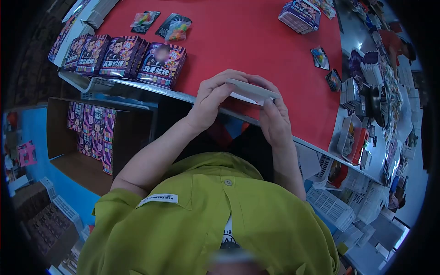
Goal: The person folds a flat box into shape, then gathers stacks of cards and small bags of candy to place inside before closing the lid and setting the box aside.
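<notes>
Both my hands hold a small white paperboard box [250, 90] over the near edge of the red tabletop [229, 41]. Its pale inner side faces up at me, and an opening shows along it; the printed side, if any, is hidden. My left hand [213, 96] grips its left end, with thumb on the near side and fingers behind. At the right end my right hand [274, 112] pinches it, the thumb pressed on the near corner. To the left of my left hand stands a row of purple printed boxes [158, 64] with a cartoon figure.
Small packets of colourful pieces [176, 30] lie at the back left, others [319, 57] at the right. A stack of flat cartons [300, 17] sits at the back right. Below left, an open brown carton [78, 169] contains purple boxes. A white bin [349, 137] stands right.
</notes>
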`<state>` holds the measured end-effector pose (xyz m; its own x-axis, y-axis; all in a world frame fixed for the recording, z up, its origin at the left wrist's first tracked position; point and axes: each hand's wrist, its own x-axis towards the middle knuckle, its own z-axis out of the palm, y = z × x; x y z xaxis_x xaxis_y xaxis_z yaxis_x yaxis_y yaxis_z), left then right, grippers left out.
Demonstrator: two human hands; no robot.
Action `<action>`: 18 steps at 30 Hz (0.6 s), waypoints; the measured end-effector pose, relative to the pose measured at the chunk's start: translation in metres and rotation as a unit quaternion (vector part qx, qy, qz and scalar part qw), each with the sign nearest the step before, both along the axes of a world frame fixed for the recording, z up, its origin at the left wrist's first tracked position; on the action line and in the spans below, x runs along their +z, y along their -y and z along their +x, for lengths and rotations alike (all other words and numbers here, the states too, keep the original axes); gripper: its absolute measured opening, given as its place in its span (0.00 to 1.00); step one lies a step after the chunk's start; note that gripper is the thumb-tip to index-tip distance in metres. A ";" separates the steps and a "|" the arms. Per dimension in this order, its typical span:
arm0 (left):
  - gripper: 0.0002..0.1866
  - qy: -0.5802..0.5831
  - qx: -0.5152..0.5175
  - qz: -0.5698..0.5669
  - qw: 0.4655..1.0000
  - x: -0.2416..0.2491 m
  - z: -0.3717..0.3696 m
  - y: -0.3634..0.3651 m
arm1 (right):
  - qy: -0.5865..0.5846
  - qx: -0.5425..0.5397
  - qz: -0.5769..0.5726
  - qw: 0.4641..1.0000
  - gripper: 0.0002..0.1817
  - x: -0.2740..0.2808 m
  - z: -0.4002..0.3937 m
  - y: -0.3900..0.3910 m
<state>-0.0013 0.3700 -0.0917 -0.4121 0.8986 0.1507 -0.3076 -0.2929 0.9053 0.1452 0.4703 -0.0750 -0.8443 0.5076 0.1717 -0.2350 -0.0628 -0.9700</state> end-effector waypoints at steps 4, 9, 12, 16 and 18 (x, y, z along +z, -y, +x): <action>0.15 -0.037 -0.008 -0.041 0.998 0.013 -0.006 -0.004 | -0.006 -0.030 -0.221 0.975 0.17 0.009 -0.007 0.001; 0.14 -0.072 0.035 0.030 0.996 0.015 -0.018 -0.006 | 0.037 -0.179 0.424 0.887 0.16 -0.006 -0.006 -0.010; 0.14 -0.334 0.036 0.040 0.941 0.004 -0.035 0.009 | 0.018 -0.160 0.589 0.792 0.15 -0.008 -0.001 -0.022; 0.15 -0.399 0.033 0.052 0.915 0.010 -0.038 0.011 | 0.025 -0.108 0.521 0.847 0.14 0.009 -0.001 -0.015; 0.14 -0.407 0.042 0.051 0.911 0.015 -0.037 0.012 | 0.029 -0.117 0.509 0.852 0.12 0.010 -0.003 -0.011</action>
<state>-0.0383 0.3580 -0.0769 -0.1934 0.8333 0.5179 0.4812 -0.3795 0.7902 0.1419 0.4810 -0.0651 -0.7623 0.2756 0.5857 -0.0756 0.8608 -0.5034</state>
